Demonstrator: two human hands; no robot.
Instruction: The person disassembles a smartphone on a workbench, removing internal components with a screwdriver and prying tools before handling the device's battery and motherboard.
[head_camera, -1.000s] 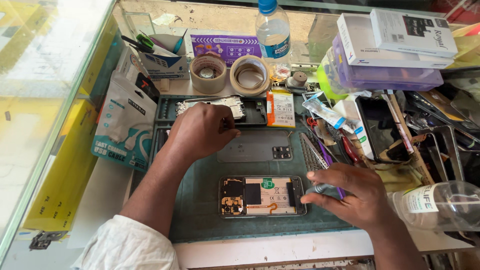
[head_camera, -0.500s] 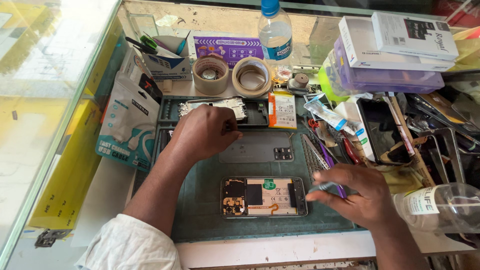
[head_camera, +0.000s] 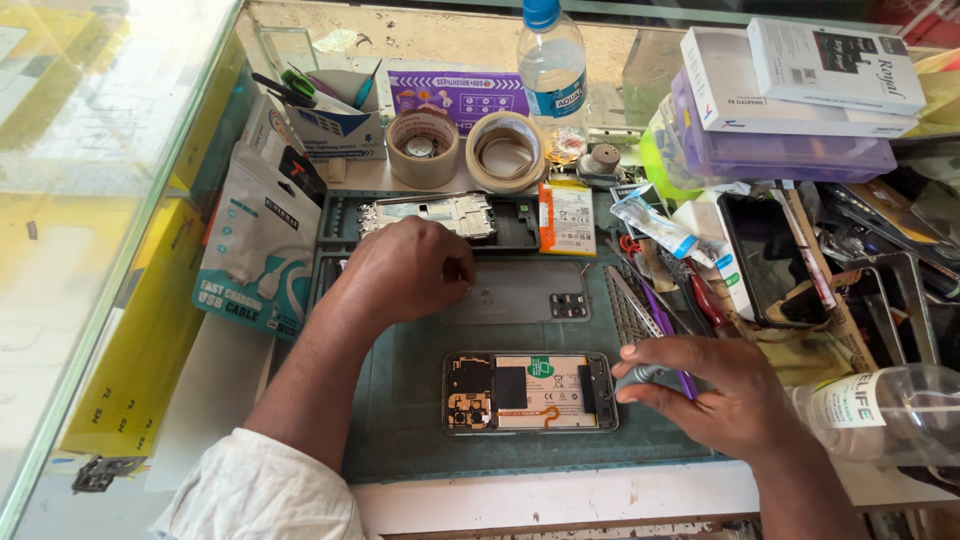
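- An opened phone (head_camera: 530, 392) is laid flat on a green work mat (head_camera: 400, 400), its back removed and its battery and circuit boards exposed.
- A thin grey tool (head_camera: 640, 376) is pinched in the closed fingers of the right hand (head_camera: 715, 395), just beside the right end of the phone.
- The left hand (head_camera: 405, 270) is curled loosely, palm down, on the mat above the phone; whether anything is held under it cannot be told.
- A grey back cover (head_camera: 530, 292) is seen just right of the left hand, between it and the phone.
- A dark tray (head_camera: 515, 230) at the top of the mat is occupied by a silver phone frame (head_camera: 430, 213).
- A small box (head_camera: 335, 125) at the rear is filled with scissors and pens standing upright.
- Two tape rolls (head_camera: 465, 148) are placed side by side near a clear water bottle (head_camera: 552, 70).
- A purple plastic case (head_camera: 790, 155) is topped by two white cartons (head_camera: 800, 65).
- A second bottle (head_camera: 885, 412) is laid on its side by the right wrist.
- A white cable packet (head_camera: 255, 250) is propped at the mat's left edge.
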